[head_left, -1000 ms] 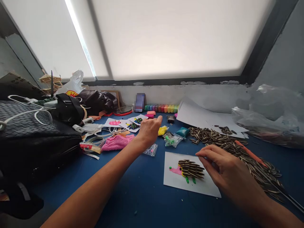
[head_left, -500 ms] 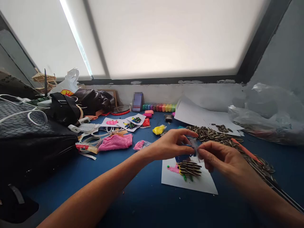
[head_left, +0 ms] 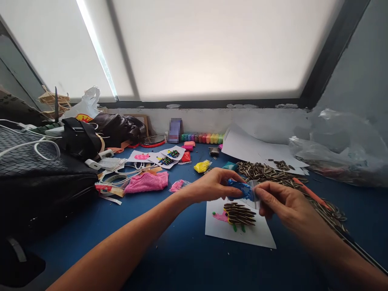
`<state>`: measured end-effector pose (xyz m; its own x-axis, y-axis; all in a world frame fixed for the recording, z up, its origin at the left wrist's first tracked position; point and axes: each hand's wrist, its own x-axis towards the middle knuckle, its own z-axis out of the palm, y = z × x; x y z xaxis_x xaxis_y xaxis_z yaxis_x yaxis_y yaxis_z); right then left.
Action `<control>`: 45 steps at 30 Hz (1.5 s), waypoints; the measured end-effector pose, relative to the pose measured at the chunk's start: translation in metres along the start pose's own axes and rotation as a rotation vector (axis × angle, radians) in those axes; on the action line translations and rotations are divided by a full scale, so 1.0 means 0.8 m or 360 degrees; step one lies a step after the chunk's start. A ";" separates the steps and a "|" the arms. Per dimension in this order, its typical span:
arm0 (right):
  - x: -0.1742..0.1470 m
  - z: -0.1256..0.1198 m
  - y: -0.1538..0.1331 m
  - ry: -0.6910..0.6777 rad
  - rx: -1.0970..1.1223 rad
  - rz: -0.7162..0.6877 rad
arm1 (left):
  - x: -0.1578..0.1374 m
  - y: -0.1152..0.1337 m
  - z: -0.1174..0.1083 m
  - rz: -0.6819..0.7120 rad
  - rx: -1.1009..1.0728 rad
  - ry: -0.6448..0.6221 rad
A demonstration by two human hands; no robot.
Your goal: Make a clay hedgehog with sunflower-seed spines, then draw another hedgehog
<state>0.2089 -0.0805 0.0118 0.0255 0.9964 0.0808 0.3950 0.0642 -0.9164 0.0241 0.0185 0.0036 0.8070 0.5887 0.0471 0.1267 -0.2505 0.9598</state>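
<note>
Blue packet [head_left: 246, 191] above blue table [head_left: 178, 242]; pale blinds [head_left: 212, 52] behind

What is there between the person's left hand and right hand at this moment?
In the head view, a small clear bag with something blue inside is between the left hand and the right hand; both hold it.

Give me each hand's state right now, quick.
Left hand: closed, holding the blue packet by its blue part.
Right hand: closed, pinching the same packet's clear end.
</note>
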 end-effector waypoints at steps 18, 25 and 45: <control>0.002 -0.007 0.001 0.0045 0.0291 0.0135 | -0.009 0.020 0.005 -0.0069 -0.0252 0.0159; 0.002 -0.006 0.007 -0.0070 0.0264 0.0192 | -0.006 0.008 0.008 -0.0070 -0.0410 0.0065; -0.001 -0.008 0.000 -0.0052 0.0267 0.0115 | -0.007 0.013 0.014 -0.0088 -0.0393 0.0113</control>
<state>0.2146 -0.0821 0.0139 0.0171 0.9999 0.0018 0.2342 -0.0023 -0.9722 0.0276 0.0040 0.0104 0.7591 0.6510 0.0038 0.0179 -0.0267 0.9995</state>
